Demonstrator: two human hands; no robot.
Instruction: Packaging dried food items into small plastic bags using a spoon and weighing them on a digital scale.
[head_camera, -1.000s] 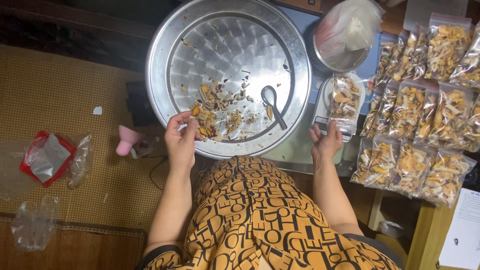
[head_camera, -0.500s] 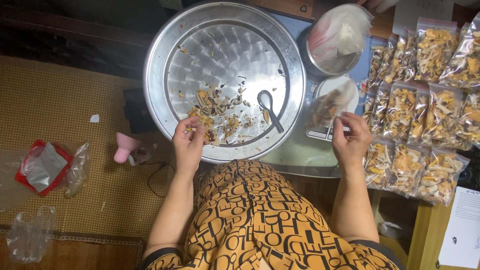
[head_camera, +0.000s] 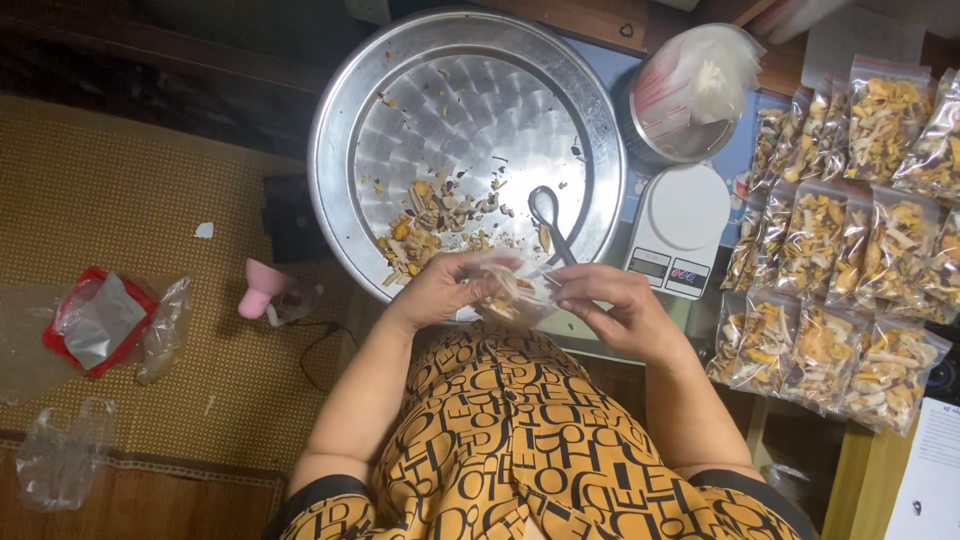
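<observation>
Woven matting (head_camera: 130, 190) covers the floor left of a low work surface. Fingers of the left hand (head_camera: 440, 292) and right hand (head_camera: 608, 305) are pinched on opposite edges of a small clear bag (head_camera: 515, 290), held between them just above the person's lap at the near rim of the round metal tray (head_camera: 340, 130). The bag shows pale yellow and white dried pieces inside; its outline is blurred. Loose dried pieces (head_camera: 430, 225) and a spoon (head_camera: 550, 220) lie in the tray. A white scale (head_camera: 680, 225) stands just right, beside rows of filled bags (head_camera: 860, 250).
</observation>
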